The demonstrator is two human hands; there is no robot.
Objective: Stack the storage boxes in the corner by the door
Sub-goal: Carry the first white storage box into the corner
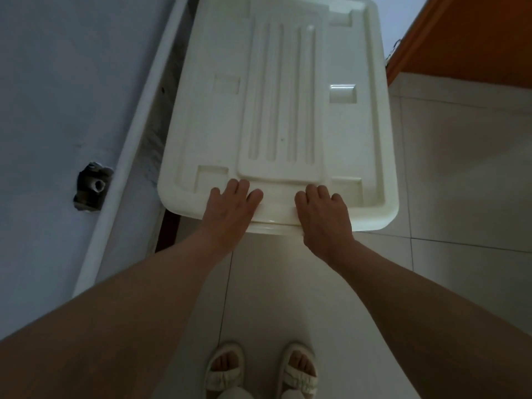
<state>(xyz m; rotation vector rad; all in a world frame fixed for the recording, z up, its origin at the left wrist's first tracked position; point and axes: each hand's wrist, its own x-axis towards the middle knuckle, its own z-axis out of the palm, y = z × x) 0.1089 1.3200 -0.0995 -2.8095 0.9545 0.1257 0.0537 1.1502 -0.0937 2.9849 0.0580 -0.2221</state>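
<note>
Below your head camera, a white plastic storage box [276, 110] fills the middle of the view, seen from straight above so that only its lid shows: a raised central panel with four long grooves, and small square recesses near the corners and sides. It stands on a pale tiled floor [460, 197], close beside a white skirting strip [126, 156] that runs along a grey-blue wall [57, 82] on your left. An orange-brown wooden door or frame [475, 33] lies at the upper right, just apart from the box's far corner.

Your left hand [230, 208] rests on the near rim of the lid, fingers bent over the top surface and thumb out toward the centre. Your right hand [322, 214] sits just beside it on the same rim, fingers likewise curled onto the lid, thumb pointing inward. Whether either hand hooks under the rim you cannot tell from above.

A rough hole [92, 185] breaks the wall at the left. Your feet in pale open-toed slippers [262, 370] stand on the tiles at the bottom edge.
</note>
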